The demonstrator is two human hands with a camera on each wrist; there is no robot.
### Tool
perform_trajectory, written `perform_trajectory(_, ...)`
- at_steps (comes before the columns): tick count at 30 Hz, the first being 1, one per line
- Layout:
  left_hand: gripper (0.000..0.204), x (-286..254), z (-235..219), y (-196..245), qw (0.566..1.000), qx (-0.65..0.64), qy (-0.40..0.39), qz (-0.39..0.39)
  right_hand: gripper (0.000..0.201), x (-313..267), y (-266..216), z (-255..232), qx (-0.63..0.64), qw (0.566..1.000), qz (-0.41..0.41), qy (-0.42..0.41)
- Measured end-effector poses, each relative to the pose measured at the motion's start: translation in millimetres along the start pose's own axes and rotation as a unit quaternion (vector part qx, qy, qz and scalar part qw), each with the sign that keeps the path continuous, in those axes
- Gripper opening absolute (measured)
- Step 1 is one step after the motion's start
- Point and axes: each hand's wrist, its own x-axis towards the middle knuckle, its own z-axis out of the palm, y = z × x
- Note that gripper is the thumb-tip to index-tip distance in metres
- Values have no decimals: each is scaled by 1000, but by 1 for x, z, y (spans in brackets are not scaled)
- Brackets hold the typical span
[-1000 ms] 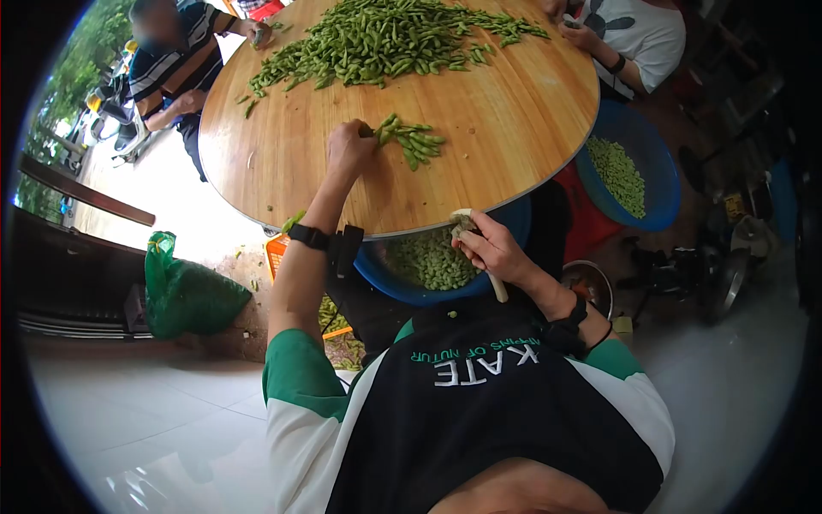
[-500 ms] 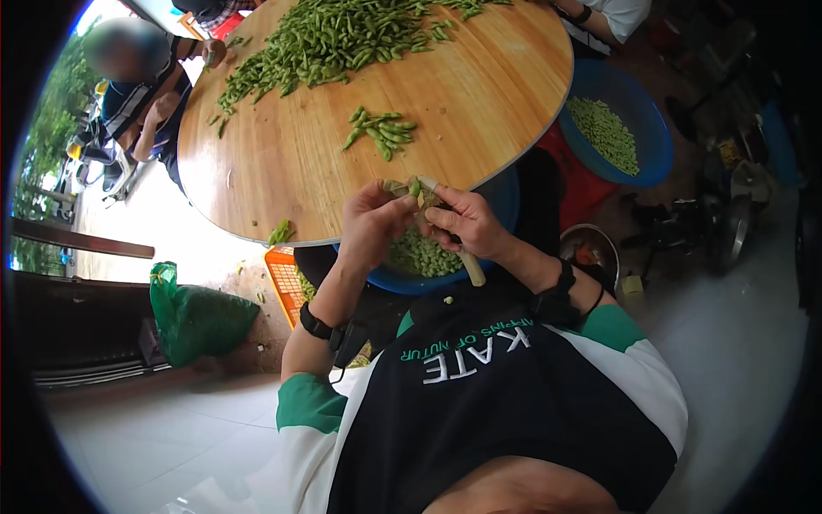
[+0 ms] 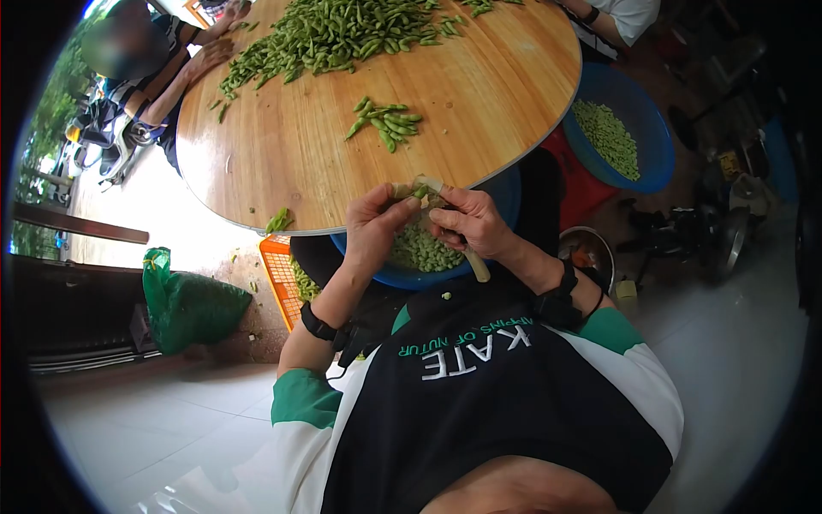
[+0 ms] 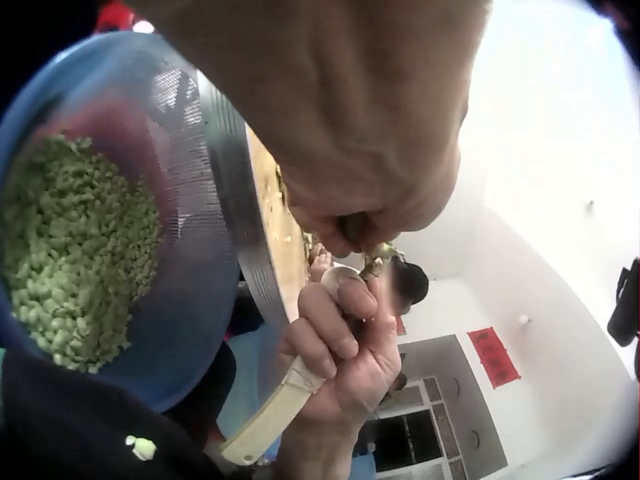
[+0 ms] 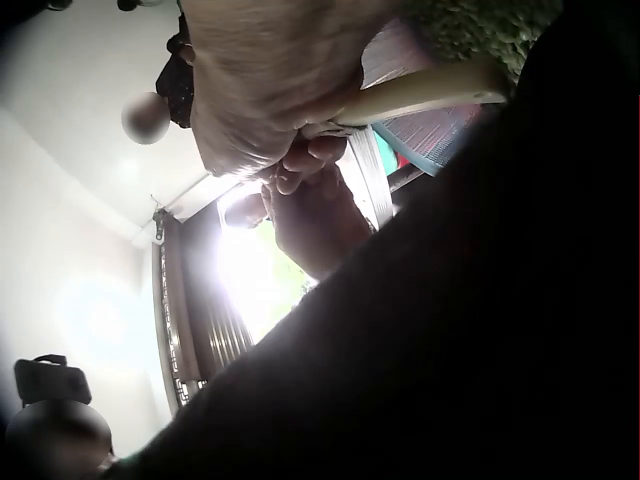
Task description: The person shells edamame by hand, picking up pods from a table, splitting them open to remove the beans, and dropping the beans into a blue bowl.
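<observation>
Both hands meet at the near edge of a round wooden table (image 3: 479,107). My left hand (image 3: 373,226) pinches a green soybean pod (image 3: 419,194) between thumb and finger, mostly covered by the fingers. Curled around a tool with a cream handle (image 4: 270,422) is my right hand (image 3: 473,224); its working end is hidden among the fingers. Pale wrapping shows on the fingers at the pod. Below the hands, a blue basin (image 3: 391,278) holds shelled green beans (image 3: 425,248). A small pile of pods (image 3: 387,125) lies on the table ahead.
A large heap of pods (image 3: 334,38) covers the table's far side. Another blue basin (image 3: 658,158) with shelled beans stands at right. An orange crate (image 3: 278,278) and a green bag (image 3: 193,308) are at left. Other people sit around the table.
My left hand has come back from the small pile to the right hand with a pod. Over the last half second both hands stay together, and the pod shows less between the fingers.
</observation>
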Motion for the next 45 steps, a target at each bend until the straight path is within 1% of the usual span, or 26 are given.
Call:
perform_trajectory(3, 10, 1, -5, 1, 999, -37, -22, -24, 36, -1, -3, 0, -71, 997, -36, -8)
perform_trajectory(5, 10, 5, -10, 2, 983, -137, -93, -79, 36, -1, -6, -2, 4, 999, -2, -35)
perform_trajectory(9, 9, 7, -4, 3, 972, -197, -80, -102, 36, 1, -6, -13, 84, 994, 25, -66)
perform_trajectory(11, 8, 8, -6, 1, 948, -235, -183, -113, 36, 0, -4, -21, 99, 988, 18, -118)
perform_trajectory(12, 8, 10, -5, -2, 948, -237, -182, -113, 36, 2, -1, -22, 98, 988, 20, -118)
perform_trajectory(13, 8, 10, -4, -9, 958, -210, -142, -131, 37, 4, 4, -23, -142, 982, -107, -69)
perform_trajectory(14, 9, 9, -3, -14, 966, -183, -101, -150, 38, 3, 7, -22, -371, 901, -225, -17)
perform_trajectory(15, 9, 6, -1, -15, 966, -183, -99, -152, 38, -1, 7, -21, -370, 901, -224, -17)
perform_trajectory(17, 8, 8, 3, -15, 982, -119, -67, -132, 41, -7, -1, -20, -335, 937, -99, 3)
perform_trajectory(18, 8, 9, 3, -15, 981, -121, -67, -134, 41, -6, 2, -21, -335, 937, -97, 3)
perform_trajectory(20, 9, 13, 0, -10, 985, -64, -69, -145, 38, -1, 11, -24, -359, 918, -168, 8)
perform_trajectory(21, 9, 10, 4, -7, 985, -64, -69, -146, 38, -2, 9, -22, -358, 919, -168, 9)
perform_trajectory(22, 8, 6, 13, -3, 995, 7, -32, -94, 36, -3, 3, -19, -188, 980, -68, 23)
perform_trajectory(23, 8, 1, 21, 1, 996, 78, 5, -39, 33, -4, -2, -18, -10, 999, 34, 35)
perform_trajectory(24, 8, -4, 26, 4, 996, 79, 4, -38, 33, -3, -1, -20, -9, 999, 32, 35)
perform_trajectory(26, 16, -11, 32, 8, 995, -55, -11, 83, 26, -1, 3, -24, 175, 978, 112, 14)
perform_trajectory(27, 16, -12, 29, 5, 995, -54, -10, 83, 26, -1, 5, -26, 175, 978, 112, 13)
perform_trajectory(29, 23, -11, 17, -6, 992, -5, -75, 100, 22, 0, 6, -28, 240, 962, 128, 6)
perform_trajectory(33, 26, -1, -1, -12, 983, 51, -104, 144, 22, -1, 5, -28, 289, 945, 156, -10)
perform_trajectory(35, 27, 2, -8, -9, 930, 241, -123, 249, 23, -3, 4, -28, 224, 963, 149, -13)
perform_trajectory(36, 27, 3, -10, -11, 930, 241, -122, 249, 23, -3, 2, -25, 224, 963, 150, -13)
perform_trajectory(39, 26, 2, -13, -16, 948, 196, -127, 217, 33, -8, -2, -16, 147, 978, 146, -7)
perform_trajectory(41, 21, -4, -13, -15, 958, 195, -103, 183, 43, -10, -1, -14, -57, 996, 62, -10)
perform_trajectory(42, 21, -5, -12, -14, 958, 196, -101, 183, 43, -11, 1, -11, -56, 996, 62, -12)
perform_trajectory(44, 14, -7, -8, -12, 981, 125, -71, 132, 49, -16, 5, -6, -211, 977, -17, 5)
perform_trajectory(45, 14, -10, -6, -8, 981, 124, -72, 131, 49, -17, 7, -9, -211, 977, -17, 6)
